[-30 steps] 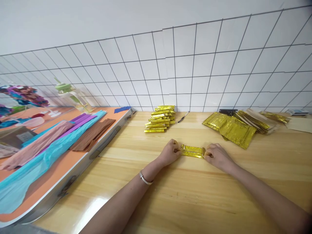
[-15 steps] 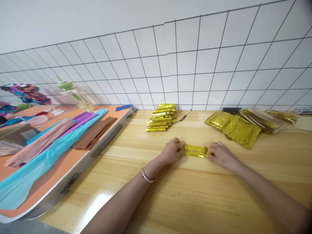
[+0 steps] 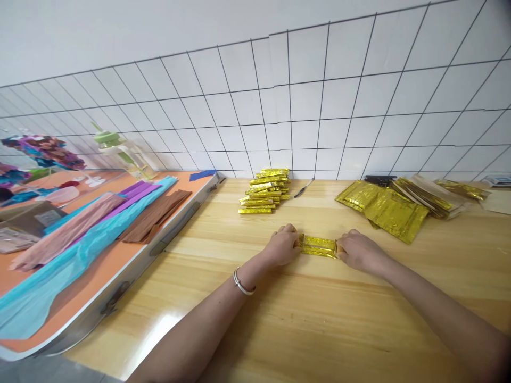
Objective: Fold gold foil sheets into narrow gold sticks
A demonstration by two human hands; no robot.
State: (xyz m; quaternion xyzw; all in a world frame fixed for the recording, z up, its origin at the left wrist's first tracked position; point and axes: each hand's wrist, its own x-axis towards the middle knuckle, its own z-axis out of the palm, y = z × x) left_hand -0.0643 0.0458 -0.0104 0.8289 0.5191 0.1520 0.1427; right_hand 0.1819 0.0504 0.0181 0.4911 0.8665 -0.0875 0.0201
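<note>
A small sheet of shiny gold foil paper (image 3: 318, 246) lies on the wooden table between my hands, with a lengthwise fold across it. My left hand (image 3: 282, 246) grips its left end with closed fingers. At the opposite end, my right hand (image 3: 359, 250) pinches the paper; both fingertips are partly hidden. Beyond my left hand is a pile of narrow folded gold foil strips (image 3: 265, 192). Flat gold foil sheets (image 3: 395, 215) lie overlapping beyond my right hand.
A pen (image 3: 304, 188) lies near the tiled wall. On the left, an orange-topped table (image 3: 96, 282) holds turquoise crepe paper (image 3: 85, 255), brown crepe paper (image 3: 157, 218) and a green-lidded bottle (image 3: 123, 154). A dark object (image 3: 380, 180) sits behind the gold sheets.
Both hands stay at the ends of the gold foil paper. The fingers of my right hand have turned slightly downward over its end; the paper has barely moved.
</note>
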